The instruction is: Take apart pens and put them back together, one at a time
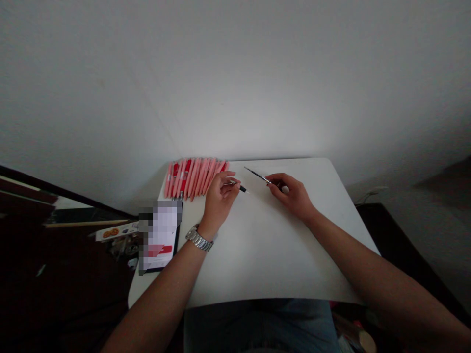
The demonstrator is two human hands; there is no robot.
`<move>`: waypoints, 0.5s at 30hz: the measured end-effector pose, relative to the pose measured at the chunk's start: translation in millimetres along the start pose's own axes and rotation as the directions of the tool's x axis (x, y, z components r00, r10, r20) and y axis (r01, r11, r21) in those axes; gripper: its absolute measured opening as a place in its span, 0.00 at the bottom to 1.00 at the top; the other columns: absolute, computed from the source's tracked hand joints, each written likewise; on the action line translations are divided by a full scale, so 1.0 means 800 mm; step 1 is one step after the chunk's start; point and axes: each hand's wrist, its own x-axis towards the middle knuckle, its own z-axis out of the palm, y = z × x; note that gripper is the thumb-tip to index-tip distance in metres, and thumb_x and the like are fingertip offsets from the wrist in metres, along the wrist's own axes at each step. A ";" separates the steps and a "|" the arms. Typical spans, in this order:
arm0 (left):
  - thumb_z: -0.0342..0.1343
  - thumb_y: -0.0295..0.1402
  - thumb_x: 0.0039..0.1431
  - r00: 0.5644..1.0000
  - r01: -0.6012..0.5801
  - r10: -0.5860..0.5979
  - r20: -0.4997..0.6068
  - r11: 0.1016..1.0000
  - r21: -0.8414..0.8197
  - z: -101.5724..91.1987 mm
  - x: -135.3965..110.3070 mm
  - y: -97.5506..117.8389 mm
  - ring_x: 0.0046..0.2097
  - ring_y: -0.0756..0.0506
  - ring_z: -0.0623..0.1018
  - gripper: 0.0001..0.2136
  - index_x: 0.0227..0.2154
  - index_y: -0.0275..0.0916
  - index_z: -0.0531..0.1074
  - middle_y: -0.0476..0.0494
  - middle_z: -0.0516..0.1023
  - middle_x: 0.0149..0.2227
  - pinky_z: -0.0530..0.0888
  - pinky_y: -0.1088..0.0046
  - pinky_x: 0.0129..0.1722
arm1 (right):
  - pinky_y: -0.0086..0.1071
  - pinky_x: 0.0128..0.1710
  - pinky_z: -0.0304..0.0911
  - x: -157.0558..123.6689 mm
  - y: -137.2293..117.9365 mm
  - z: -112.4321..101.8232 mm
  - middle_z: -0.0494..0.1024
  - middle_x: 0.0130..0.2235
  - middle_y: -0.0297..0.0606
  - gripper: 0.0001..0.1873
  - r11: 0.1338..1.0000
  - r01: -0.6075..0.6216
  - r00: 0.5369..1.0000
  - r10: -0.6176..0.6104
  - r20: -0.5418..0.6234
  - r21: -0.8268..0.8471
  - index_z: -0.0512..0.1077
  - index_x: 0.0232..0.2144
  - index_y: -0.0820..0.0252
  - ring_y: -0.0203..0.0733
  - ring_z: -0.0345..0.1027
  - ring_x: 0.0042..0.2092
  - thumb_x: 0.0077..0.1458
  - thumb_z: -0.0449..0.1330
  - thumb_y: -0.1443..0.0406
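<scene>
Beyond our jeans (265,323), at the white table's (257,264) left edge, lies a device (162,235) with a blurred screen. Nearer the far edge, our left hand (220,200) pinches a black-tipped pen piece (243,188) between thumb and fingers; our right hand's (292,193) fingers are clamped on a slim dark rod (256,174). Pink pens (189,179) lie side by side at the far left corner.

Pink pens (195,179), phone (162,233) on white table (265,260)

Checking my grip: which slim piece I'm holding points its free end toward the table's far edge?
The dark rod in your right hand; the black piece in your left hand slants toward you.
</scene>
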 end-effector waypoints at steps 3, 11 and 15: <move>0.67 0.32 0.57 1.000 0.023 -0.023 -0.012 0.997 -0.068 0.002 0.000 0.000 0.44 0.48 0.82 0.19 0.49 0.41 0.67 0.45 0.81 0.41 0.79 0.69 0.48 | 0.34 0.38 0.69 0.000 -0.001 0.000 0.80 0.38 0.38 0.12 1.000 0.003 1.000 -0.003 -0.004 0.002 0.77 0.46 0.57 0.39 0.72 0.36 0.62 0.61 0.60; 0.67 0.36 0.58 0.998 0.031 -0.033 -0.048 0.999 -0.036 -0.002 0.002 0.003 0.47 0.46 0.82 0.12 0.43 0.38 0.76 0.41 0.82 0.46 0.78 0.69 0.49 | 0.35 0.40 0.70 -0.001 0.001 0.000 0.81 0.39 0.38 0.12 1.000 0.017 1.000 -0.017 0.004 0.007 0.76 0.47 0.56 0.40 0.73 0.38 0.62 0.61 0.61; 0.66 0.40 0.58 0.995 0.078 -0.080 -0.054 0.997 -0.027 -0.004 0.002 -0.001 0.44 0.46 0.82 0.14 0.44 0.38 0.80 0.40 0.82 0.48 0.78 0.70 0.47 | 0.35 0.41 0.70 -0.001 0.002 0.000 0.81 0.40 0.38 0.12 1.000 0.017 1.000 -0.017 0.011 0.016 0.76 0.47 0.56 0.40 0.74 0.38 0.63 0.60 0.61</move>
